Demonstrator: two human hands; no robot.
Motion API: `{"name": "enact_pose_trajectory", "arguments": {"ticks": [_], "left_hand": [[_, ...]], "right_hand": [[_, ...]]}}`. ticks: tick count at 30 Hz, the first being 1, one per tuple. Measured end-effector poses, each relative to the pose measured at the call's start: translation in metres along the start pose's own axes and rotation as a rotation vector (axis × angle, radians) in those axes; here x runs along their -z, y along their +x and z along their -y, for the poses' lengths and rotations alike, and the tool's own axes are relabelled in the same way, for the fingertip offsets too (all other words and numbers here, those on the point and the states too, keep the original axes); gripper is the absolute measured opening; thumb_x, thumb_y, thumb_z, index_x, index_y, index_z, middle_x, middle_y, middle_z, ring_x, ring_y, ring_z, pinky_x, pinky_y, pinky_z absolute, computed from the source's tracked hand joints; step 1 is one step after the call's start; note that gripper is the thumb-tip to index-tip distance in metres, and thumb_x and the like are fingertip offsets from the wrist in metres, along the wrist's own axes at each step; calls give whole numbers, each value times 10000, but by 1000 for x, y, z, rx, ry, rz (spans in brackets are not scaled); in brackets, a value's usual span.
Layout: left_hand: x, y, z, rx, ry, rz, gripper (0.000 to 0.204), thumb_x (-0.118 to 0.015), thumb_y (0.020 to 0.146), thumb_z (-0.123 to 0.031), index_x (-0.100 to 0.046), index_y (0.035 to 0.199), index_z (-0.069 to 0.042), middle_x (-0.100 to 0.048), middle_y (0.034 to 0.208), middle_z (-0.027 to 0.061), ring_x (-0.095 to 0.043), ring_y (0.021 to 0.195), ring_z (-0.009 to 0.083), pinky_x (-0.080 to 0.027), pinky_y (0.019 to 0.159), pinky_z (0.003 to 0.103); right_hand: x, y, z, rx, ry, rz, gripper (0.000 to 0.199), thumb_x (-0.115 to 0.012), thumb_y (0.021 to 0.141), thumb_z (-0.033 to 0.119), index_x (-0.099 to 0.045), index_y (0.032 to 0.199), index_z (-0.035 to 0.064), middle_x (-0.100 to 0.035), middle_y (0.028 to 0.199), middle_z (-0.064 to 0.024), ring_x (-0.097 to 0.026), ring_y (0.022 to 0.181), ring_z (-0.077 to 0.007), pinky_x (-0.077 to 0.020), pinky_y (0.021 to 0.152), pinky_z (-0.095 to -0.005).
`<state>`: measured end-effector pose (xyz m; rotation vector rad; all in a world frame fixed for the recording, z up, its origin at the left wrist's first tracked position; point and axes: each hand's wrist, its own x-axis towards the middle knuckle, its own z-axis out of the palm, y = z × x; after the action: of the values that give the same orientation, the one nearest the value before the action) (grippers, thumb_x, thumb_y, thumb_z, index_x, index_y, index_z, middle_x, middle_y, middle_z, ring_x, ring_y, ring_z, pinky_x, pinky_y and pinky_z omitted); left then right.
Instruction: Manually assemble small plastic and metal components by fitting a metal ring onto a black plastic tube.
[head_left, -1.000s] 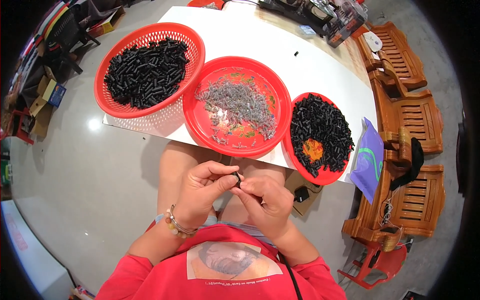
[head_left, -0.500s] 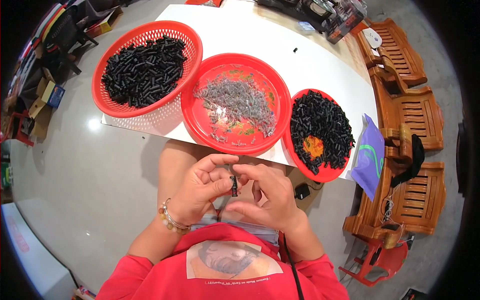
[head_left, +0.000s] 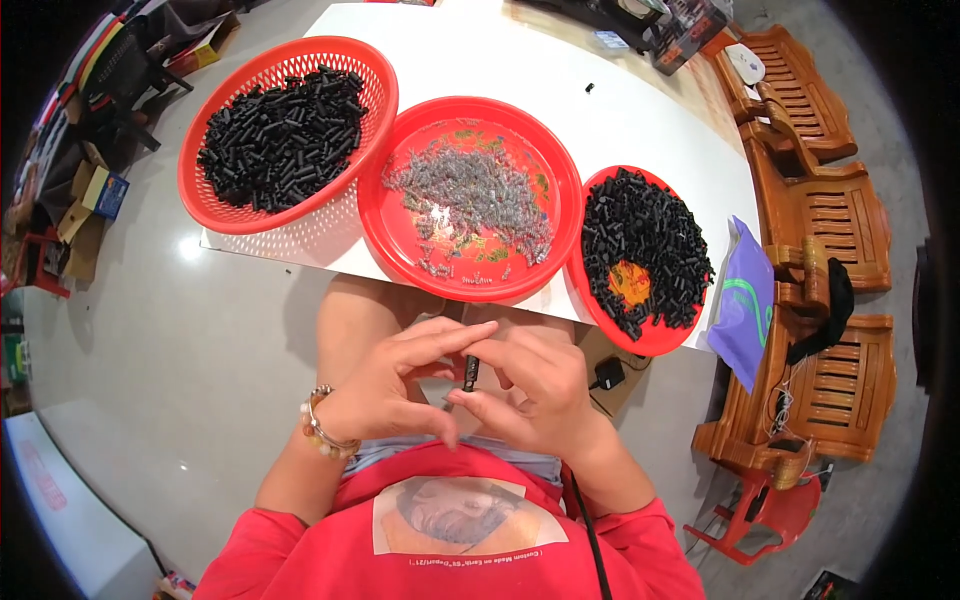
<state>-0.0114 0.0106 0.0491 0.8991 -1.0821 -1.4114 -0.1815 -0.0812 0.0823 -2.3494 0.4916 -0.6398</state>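
Observation:
Above my lap, my right hand [head_left: 540,385] pinches a small black cylindrical piece [head_left: 470,374] upright between thumb and forefinger. Close beside it on the left is my left hand [head_left: 385,390], its fingers stretched out and thumb spread apart. The left fingertips come near the top of the piece; whether they touch it I cannot tell. Just beyond my hands, a round red tray [head_left: 372,225] holds many small clear pieces [head_left: 480,190]. A red mesh basket [head_left: 192,190] full of black tubes stands to its left, and a smaller red tray [head_left: 655,347] of short black pieces to its right.
The white table [head_left: 460,55] carries the containers. A purple packet [head_left: 738,305] lies at its right edge, and one tiny black piece [head_left: 589,88] lies farther back. Wooden chairs [head_left: 835,225] line the right side. A black adapter [head_left: 607,374] sits below the table edge.
The black piece has passed from my left thumb and fingers to my right thumb and forefinger. My left hand has opened, its thumb moving down and away.

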Motion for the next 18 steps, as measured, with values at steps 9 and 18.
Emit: {"name": "enact_pose_trajectory", "arguments": {"ticks": [9,18], "left_hand": [[0,2,-4,-146,435,-34,655,-777,690,-249,-541,1273,-69,-610,1101,118,-584,940,210,-515,773,305],[2,2,-2,-165,466,-21,622,-755,722,-223,-533,1276,-49,-611,1087,118,-595,943,210,-509,783,296]], "right_hand": [[-6,-5,2,1,-18,-116,303,-711,667,133,-617,940,39,-536,682,-73,-546,545,-232,-433,483,-332],[-11,-5,2,-9,-7,-160,284,-720,658,112,-622,915,41,-540,698,-77,-560,559,-235,-441,487,-330]]}}
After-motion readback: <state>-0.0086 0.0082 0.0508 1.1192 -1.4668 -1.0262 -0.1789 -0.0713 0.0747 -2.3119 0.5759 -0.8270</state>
